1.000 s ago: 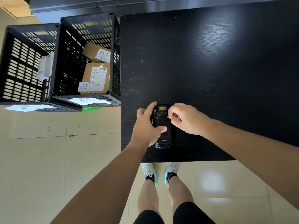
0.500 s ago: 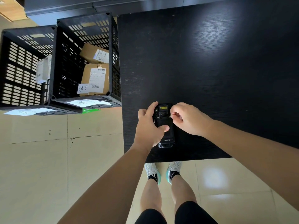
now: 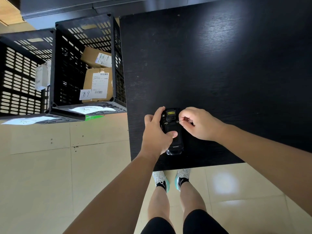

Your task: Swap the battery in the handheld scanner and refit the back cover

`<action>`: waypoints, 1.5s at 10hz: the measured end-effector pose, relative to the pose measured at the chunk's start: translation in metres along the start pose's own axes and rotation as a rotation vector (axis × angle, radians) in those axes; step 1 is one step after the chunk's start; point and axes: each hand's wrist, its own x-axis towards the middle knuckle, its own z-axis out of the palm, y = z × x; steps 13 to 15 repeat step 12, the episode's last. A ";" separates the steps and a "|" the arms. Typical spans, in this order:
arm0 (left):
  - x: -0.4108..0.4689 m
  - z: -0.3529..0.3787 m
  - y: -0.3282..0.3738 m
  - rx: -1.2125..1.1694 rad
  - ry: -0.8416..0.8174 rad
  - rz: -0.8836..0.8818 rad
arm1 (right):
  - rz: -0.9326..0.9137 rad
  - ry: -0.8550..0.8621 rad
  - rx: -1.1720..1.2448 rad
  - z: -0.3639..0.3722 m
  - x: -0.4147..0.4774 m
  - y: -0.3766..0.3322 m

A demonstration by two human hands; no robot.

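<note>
On the far left, two black slatted crates stood on the tiled floor, the left crate (image 3: 22,78) touching the right crate (image 3: 87,65), which sat just beside the table's left edge. Cardboard parcels (image 3: 98,81) with shipping labels lay inside the right crate, and white paper sheets (image 3: 89,109) rested on its near rim. Next came the black table (image 3: 219,65), its near left corner carrying the handheld scanner (image 3: 173,132), which lay back side up with its brand lettering toward me and its yellow-labelled window end pointing away. My left hand (image 3: 156,135) was closed around the scanner's left side, thumb pressed flat across the back cover (image 3: 172,129) and forefinger reaching up along the top left corner. Two small metal screws or latches showed near the top of the cover, one on each side. My right hand (image 3: 200,124) was curled narrow beside the scanner's upper right edge, thumb and forefinger pinched together at the right-hand fastener; whether they gripped it or a small tool I could not tell. Below the table edge stood my white and teal shoes (image 3: 172,180).
</note>
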 end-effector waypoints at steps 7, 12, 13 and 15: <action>0.000 0.004 -0.002 0.023 0.012 0.011 | 0.034 0.072 0.052 0.013 -0.008 -0.001; -0.067 -0.018 0.006 -0.201 0.094 -0.228 | 0.504 0.217 0.185 0.037 -0.080 -0.073; -0.067 -0.018 0.006 -0.201 0.094 -0.228 | 0.504 0.217 0.185 0.037 -0.080 -0.073; -0.067 -0.018 0.006 -0.201 0.094 -0.228 | 0.504 0.217 0.185 0.037 -0.080 -0.073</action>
